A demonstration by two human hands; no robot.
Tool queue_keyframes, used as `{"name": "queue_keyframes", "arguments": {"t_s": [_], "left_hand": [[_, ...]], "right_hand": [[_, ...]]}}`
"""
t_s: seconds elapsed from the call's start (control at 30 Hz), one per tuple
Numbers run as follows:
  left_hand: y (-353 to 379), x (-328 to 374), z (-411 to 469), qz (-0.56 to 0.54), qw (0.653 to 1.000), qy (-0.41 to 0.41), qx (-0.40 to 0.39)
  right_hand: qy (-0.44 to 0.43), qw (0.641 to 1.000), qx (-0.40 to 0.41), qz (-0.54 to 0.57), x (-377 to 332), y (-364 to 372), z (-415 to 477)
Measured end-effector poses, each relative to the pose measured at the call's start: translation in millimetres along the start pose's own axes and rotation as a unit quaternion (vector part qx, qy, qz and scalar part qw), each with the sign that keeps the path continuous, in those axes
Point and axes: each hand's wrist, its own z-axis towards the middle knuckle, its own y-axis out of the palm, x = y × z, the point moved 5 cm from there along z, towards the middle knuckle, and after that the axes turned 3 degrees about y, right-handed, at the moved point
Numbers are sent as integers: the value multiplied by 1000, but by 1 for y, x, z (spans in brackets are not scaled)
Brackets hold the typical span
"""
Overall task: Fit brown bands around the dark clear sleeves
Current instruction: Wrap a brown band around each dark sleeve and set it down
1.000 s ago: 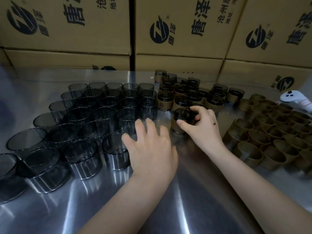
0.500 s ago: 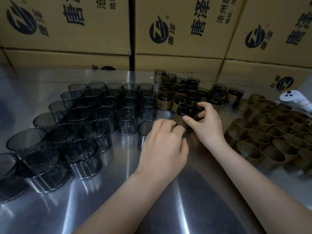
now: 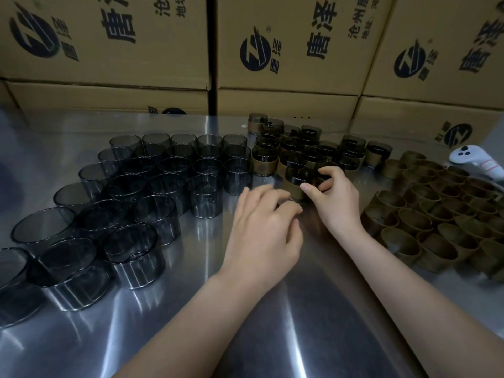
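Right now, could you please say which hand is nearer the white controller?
Right. The right hand, gripping a banded sleeve, is left of the white controller; the left hand is further left.

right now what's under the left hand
Under the left hand only a sliver of shiny rim peeks out at its far edge, next to the banded sleeve that the right hand grips. The hand covers the rest, so what it is cannot be told.

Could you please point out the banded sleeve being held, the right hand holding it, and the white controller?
banded sleeve (image 3: 297, 179), head view, dark wall above its band.
right hand (image 3: 338, 203), head view, back of the hand.
white controller (image 3: 473, 160), head view, body behind the buttons.
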Motion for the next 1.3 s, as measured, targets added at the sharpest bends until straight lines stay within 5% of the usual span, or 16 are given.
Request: {"name": "queue_keyframes", "arguments": {"t_s": [0.4, 0.67, 0.9, 1.07, 1.3], "left_hand": [[12, -24, -1, 39, 985, -103, -129], [11, -32, 1, -32, 991, -103, -74], [7, -36, 2, -227, 958, -175, 14], [8, -39, 1, -355, 906, -229, 42], [21, -48, 1, -554, 768, -315, 68]], "right_hand": [[15, 1000, 5, -8, -1, -1, 2], [12, 985, 87, -150, -15, -43, 3], [162, 927, -11, -337, 7, -68, 14], [188, 919, -63, -341, 19, -69, 16], [161, 950, -7, -268, 17, -69, 15]]}}
